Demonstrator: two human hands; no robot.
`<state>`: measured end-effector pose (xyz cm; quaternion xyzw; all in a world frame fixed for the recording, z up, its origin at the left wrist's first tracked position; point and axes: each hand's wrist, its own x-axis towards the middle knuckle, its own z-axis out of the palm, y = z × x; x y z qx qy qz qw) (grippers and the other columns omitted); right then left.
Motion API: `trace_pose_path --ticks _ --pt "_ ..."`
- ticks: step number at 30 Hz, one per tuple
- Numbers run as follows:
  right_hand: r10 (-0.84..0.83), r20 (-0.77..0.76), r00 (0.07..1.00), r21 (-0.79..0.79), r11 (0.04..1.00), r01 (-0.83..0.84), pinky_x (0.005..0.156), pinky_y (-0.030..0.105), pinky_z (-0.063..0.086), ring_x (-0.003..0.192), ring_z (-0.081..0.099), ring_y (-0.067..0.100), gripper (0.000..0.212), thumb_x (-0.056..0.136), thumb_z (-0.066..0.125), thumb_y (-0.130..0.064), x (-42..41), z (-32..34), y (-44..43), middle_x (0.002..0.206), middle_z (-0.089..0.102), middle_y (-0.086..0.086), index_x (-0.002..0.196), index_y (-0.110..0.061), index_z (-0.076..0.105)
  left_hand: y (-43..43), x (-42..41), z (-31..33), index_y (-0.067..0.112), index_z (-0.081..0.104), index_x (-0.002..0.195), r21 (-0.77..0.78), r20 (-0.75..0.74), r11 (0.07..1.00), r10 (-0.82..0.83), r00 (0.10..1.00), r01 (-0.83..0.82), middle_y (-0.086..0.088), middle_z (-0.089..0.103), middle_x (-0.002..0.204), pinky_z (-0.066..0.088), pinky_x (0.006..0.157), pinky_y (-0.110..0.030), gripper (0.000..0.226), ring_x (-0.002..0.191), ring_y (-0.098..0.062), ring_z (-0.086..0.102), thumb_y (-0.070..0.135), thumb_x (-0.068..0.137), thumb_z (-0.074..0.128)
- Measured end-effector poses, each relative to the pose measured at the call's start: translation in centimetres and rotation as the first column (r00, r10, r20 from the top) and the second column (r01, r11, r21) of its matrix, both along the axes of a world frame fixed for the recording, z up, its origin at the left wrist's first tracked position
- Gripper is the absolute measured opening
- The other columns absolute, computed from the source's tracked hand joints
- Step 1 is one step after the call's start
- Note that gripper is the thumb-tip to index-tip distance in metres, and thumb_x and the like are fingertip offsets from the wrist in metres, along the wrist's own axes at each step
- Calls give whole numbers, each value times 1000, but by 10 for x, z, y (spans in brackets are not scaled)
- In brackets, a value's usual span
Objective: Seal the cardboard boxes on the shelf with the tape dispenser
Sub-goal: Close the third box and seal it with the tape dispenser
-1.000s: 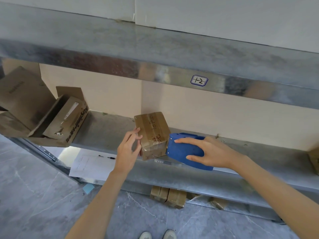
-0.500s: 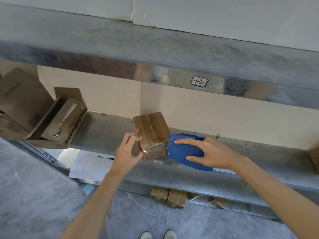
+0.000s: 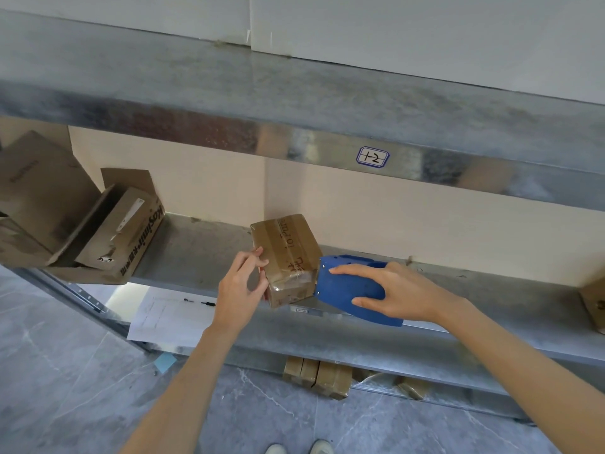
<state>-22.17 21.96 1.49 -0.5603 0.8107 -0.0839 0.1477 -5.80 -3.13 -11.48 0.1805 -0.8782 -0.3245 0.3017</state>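
A small brown cardboard box point(image 3: 288, 253), taped and with handwriting on top, sits at the front edge of the middle metal shelf point(image 3: 196, 257). My left hand point(image 3: 242, 286) holds its left side, fingers curled on the near left corner. A blue tape dispenser point(image 3: 347, 290) presses against the box's right front edge. My right hand point(image 3: 393, 293) grips the dispenser from the right, index finger along its top and thumb underneath.
An open, tilted cardboard box point(image 3: 108, 237) with printed lettering lies at the shelf's left end, another box point(image 3: 29, 188) behind it. A box corner point(image 3: 594, 299) shows at far right. Small taped boxes point(image 3: 317, 376) sit on the floor-level shelf. Papers point(image 3: 170, 312) lie below. A labelled upper shelf point(image 3: 373, 157) overhangs.
My left hand has shifted slightly up along the box's left corner. The dispenser stays against the box's right edge, barely moved.
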Motion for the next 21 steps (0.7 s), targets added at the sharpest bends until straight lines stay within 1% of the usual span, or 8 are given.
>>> trace_pose_path --ticks 3,6,9,12,14,16,19,21 --pt "1 1 1000 8 1000 -1 50 20 35 52 47 5 56 98 57 -40 0 2 1 45 35 -5 145 -53 31 5 4 5 18 58 116 47 43 999 -16 999 14 8 50 133 44 79 -3 26 104 8 49 6 93 63" --pt "-1 -24 1000 20 1000 1 53 18 36 51 45 8 56 98 56 -41 1 5 -1 49 37 -7 146 -54 29 13 9 9 22 51 130 102 40 991 -86 995 82 9 40 144 43 93 -11 38 119 14 41 28 94 65" --pt "7 -64 998 27 1000 -5 52 20 34 47 36 11 56 98 55 -43 1 5 -3 50 36 -7 146 -55 28 19 5 9 26 50 135 138 41 986 -96 995 89 13 32 146 32 97 -2 70 129 14 33 49 77 81" --pt "23 -65 998 33 999 -21 50 22 30 48 34 11 57 97 56 -45 0 5 -4 50 34 -6 147 -54 29 19 -3 5 24 52 136 92 63 994 -65 996 60 9 31 149 34 102 -9 72 131 14 29 33 74 87" --pt "26 -37 999 33 999 -25 51 22 31 48 34 12 59 96 58 -48 0 6 -5 50 33 -5 146 -55 29 16 -1 3 23 54 136 103 59 993 -67 996 60 9 32 149 27 101 0 68 130 20 26 23 76 85" --pt "37 -11 999 19 999 -36 52 21 34 49 39 12 60 94 59 -51 1 6 -6 50 34 -4 144 -58 29 6 3 3 22 55 136 112 59 990 -95 994 88 9 35 148 26 104 0 68 131 18 29 19 75 85" --pt "74 13 997 13 997 -75 57 19 36 59 45 8 63 91 60 -56 7 2 -13 60 46 -9 142 -64 23 -15 11 9 25 58 133 94 88 986 -143 986 134 12 39 145 34 111 -17 68 130 6 38 11 73 86" --pt "111 14 994 17 994 -111 62 18 38 70 49 9 65 91 58 -55 11 -4 -22 75 56 -10 141 -66 18 -28 12 12 25 59 130 76 134 986 -160 978 150 14 41 148 42 105 -25 69 122 -12 52 6 70 87"
